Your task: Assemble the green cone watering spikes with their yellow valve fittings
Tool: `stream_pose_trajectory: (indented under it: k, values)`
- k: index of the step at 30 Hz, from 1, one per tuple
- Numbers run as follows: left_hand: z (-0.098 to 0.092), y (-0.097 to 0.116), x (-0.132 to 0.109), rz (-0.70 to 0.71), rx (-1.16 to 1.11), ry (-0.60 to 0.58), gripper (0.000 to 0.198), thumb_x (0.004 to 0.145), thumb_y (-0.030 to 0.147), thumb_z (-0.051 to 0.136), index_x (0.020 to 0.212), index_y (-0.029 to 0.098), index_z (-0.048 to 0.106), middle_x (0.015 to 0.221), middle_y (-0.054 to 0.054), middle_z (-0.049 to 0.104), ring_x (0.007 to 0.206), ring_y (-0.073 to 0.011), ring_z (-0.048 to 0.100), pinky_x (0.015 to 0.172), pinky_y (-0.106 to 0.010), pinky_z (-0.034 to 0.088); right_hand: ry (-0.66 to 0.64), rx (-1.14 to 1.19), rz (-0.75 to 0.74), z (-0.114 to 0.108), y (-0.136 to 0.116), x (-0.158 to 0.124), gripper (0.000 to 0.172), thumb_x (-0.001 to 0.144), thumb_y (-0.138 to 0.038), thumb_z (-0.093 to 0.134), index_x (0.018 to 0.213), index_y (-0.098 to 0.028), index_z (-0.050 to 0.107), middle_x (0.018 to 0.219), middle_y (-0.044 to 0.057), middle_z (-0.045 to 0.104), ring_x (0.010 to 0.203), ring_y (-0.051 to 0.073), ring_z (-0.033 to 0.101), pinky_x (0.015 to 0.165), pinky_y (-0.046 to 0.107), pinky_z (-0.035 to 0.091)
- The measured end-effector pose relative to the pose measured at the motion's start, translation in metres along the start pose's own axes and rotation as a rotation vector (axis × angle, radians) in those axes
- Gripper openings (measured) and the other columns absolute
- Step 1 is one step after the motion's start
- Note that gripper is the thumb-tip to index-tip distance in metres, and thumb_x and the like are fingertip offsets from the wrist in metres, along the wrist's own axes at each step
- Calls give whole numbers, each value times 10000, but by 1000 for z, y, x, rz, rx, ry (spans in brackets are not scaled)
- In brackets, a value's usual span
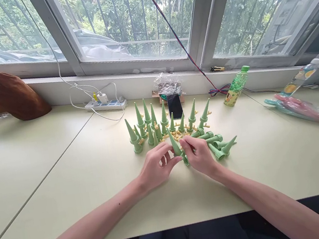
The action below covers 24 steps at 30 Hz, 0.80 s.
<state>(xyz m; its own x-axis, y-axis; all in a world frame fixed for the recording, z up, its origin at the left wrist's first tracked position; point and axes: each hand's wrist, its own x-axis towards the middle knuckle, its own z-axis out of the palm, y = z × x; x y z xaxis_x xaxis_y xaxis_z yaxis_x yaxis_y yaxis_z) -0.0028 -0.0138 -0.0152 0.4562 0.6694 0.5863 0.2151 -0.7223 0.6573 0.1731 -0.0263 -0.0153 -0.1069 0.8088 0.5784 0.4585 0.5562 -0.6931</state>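
Note:
Near the middle of the table, my left hand has its thumb and fingers closed around a green plastic watering spike, whose point is up and slightly tilted. My right hand is pinched against the spike's right side; whatever its fingertips hold is hidden. Several green spikes with yellow valves stand upright behind my hands, among them one spike at the left end. Small loose yellow valves lie between the standing spikes. To the right of my right hand, several green spikes lie on their sides in a pile.
A black phone leans against a small box with clear wrap behind the spikes. A power strip with white cables lies at the back left. A green-capped bottle stands back right, and plastic bags lie beyond it. A brown bag sits far left.

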Motion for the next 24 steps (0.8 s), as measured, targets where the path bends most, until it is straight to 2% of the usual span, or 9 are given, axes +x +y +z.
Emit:
stream_pose_trajectory:
  k: [4,9,15,21,24]
  values:
    - [1,-3,-2,59,47,10,118,866,226,662,943,165,596,826,-12,561,597,-65,553,518,-175,491,8,-16,-9,-1,0,0,367,982,-273,435,638,-199,331,565,-52,313,524,93,252,503,250,234]
    - [1,-5,-2,125,100,25,142,888,206,630,1025,179,600,883,-33,583,600,-65,540,528,-185,492,17,-18,5,-1,-1,0,325,974,-280,456,663,-191,431,575,-39,405,519,92,328,509,241,275]
    - [-1,-3,0,191,150,46,55,899,191,610,949,172,604,904,-49,604,598,-67,523,500,-181,466,42,44,62,-1,-5,-1,250,961,-306,491,738,-194,489,600,-39,458,498,87,371,489,226,309]
    - [-4,-10,0,283,238,47,329,914,116,560,1225,221,581,1082,-74,620,629,-64,579,536,-191,482,18,35,80,0,-5,0,285,964,-309,478,702,-195,469,566,-52,404,480,83,330,475,229,282]
    - [-4,-14,-1,286,254,49,385,932,89,501,1273,253,570,1121,-73,599,615,-51,566,542,-193,476,22,18,67,1,-5,0,288,969,-302,472,702,-192,471,561,-55,398,479,81,320,479,229,280]
